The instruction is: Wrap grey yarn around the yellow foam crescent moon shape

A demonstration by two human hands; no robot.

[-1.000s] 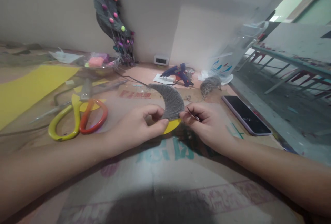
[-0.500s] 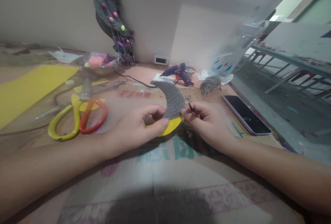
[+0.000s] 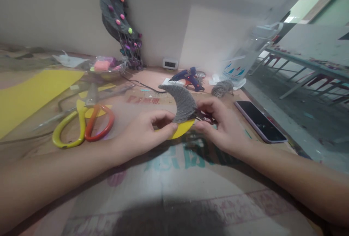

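A yellow crescent cutout (image 3: 182, 130) stands tilted in front of me, its upper part wound closely with grey yarn (image 3: 183, 101). My left hand (image 3: 148, 130) pinches its lower left edge between thumb and fingers. At the right edge, beside the border of yarn and bare yellow, my right hand (image 3: 218, 121) curls thumb and fingers around a small dark object (image 3: 205, 117). The fingers partly hide that object, so its kind is unclear. The crescent's lower left tip lies behind my left thumb.
Scissors (image 3: 69, 129) with yellow and orange handles lie left, near a yellow sheet (image 3: 32, 94). Behind are a blue glue gun (image 3: 188, 78), a small digital clock (image 3: 170, 64) and a grey yarn ball (image 3: 222, 89). A phone (image 3: 260, 121) lies right. A decorated grey crescent (image 3: 116, 16) leans against the wall.
My right hand has shifted slightly up and its fingers have parted more around the dark object, which now shows more. The left hand keeps its pinch on the crescent.
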